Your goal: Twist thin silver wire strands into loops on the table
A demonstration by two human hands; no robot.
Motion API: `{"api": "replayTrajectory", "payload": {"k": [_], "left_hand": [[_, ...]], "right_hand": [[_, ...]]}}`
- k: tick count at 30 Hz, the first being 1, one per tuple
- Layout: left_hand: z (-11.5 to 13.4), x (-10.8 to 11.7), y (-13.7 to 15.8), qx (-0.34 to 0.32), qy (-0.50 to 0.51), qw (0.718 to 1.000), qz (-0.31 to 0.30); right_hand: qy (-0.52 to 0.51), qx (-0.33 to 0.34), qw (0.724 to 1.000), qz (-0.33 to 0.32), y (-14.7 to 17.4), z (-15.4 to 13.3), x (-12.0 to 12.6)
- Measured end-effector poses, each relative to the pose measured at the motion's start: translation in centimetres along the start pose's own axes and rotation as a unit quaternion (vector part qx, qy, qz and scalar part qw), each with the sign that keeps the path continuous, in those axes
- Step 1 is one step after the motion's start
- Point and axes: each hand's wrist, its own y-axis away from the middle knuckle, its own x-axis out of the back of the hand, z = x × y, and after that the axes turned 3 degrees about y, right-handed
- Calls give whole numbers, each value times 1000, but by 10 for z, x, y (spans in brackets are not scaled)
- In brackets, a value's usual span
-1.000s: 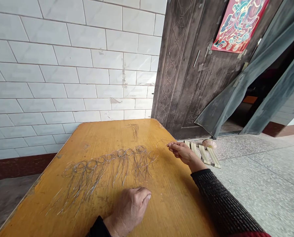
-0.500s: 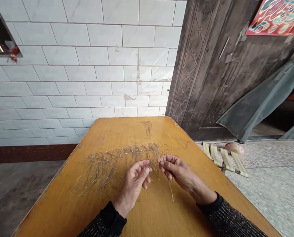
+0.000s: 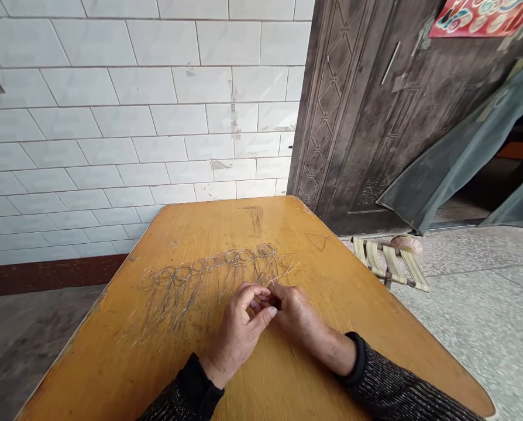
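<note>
My left hand [image 3: 239, 330] and my right hand [image 3: 303, 321] meet above the middle of the wooden table [image 3: 353, 292]. Their fingers are curled and pinched together around a thin wire, mostly hidden between the fingertips. Just beyond them lies a row of looped thin wires [image 3: 182, 273], each a small ring with long loose tails. The row runs from left of my left hand to a ring [image 3: 286, 261] behind my right hand; whether that ring joins the held wire, I cannot tell.
A small bunch of wire strands [image 3: 256, 216] lies near the table's far edge, with a bent wire [image 3: 317, 240] to the right. A white tiled wall [image 3: 147, 123] stands behind. On the right are a dark carved door [image 3: 353, 117], a grey curtain [image 3: 454, 158] and a strapped stool [image 3: 391, 263].
My hands were slightly apart, pinching thin wire. My right hand has moved left and turned, so the fingertips now meet. The camera view has shifted a little.
</note>
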Motion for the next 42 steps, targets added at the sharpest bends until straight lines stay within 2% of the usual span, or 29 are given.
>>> {"api": "replayTrajectory", "payload": {"k": [3, 5, 8, 12, 15, 17, 23, 30, 32, 35, 39, 42], "left_hand": [[-2, 1, -1, -10, -8, 1000, 14], [-4, 3, -1, 13, 20, 999, 24], [-5, 5, -2, 70, 106, 990, 61], [-3, 9, -5, 144, 241, 951, 126], [-2, 12, -7, 181, 348, 911, 128], [-2, 14, -7, 187, 379, 900, 109], [-4, 12, -4, 158, 255, 954, 13], [1, 16, -6, 137, 167, 976, 33], [2, 17, -6, 98, 108, 989, 18], [-1, 20, -6, -9, -34, 999, 16], [-8, 22, -5, -155, -196, 968, 26], [-10, 25, -5, -195, -227, 954, 10]], "right_hand": [[62, 15, 998, 17, 1, -2, 0], [35, 9, 999, 5, 0, -4, 1], [-49, -35, 998, -20, -2, -6, 4], [-121, -79, 989, -28, -5, -2, 8], [-171, -93, 981, -25, -7, 1, 12], [-214, -98, 971, -41, -8, -1, 15], [-256, -49, 963, -75, -3, -12, 21], [-232, -44, 967, -97, -3, -11, 29], [-230, -57, 965, -108, -3, -10, 33], [-223, -68, 964, -130, -1, -8, 40], [-195, -66, 967, -150, 1, -4, 49], [-177, -63, 969, -161, 1, 1, 56]]}}
